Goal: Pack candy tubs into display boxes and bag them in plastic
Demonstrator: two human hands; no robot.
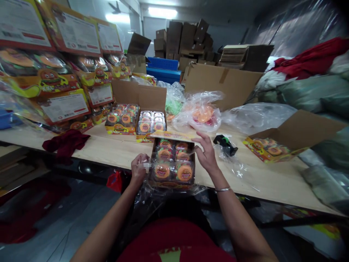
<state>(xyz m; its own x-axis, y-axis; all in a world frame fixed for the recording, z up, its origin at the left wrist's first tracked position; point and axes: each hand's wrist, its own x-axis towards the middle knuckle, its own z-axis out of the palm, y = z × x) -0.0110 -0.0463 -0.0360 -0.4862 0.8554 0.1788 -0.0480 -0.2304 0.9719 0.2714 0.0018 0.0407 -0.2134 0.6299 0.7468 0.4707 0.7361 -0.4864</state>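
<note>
In front of me a display box (172, 185) of burger-shaped candies in clear plastic packs (163, 171) sits at the table's near edge. Its printed lid (174, 136) stands partly raised at the back and is seen nearly edge-on. My right hand (206, 151) grips the lid's right corner, fingers on top and thumb below. My left hand (140, 169) is closed beside the box's left wall, with a short clear strip, seemingly tape, between its fingertips. Loose clear film (144, 194) hangs around the box's front.
Two open candy boxes (121, 129) stand behind to the left; another open box (268, 149) is at right. A tape dispenser (225, 145) lies right of my right hand. Wrapped boxes (65, 105) are stacked at left, near a dark red cloth (65, 142). Plastic bags (203, 112) lie behind.
</note>
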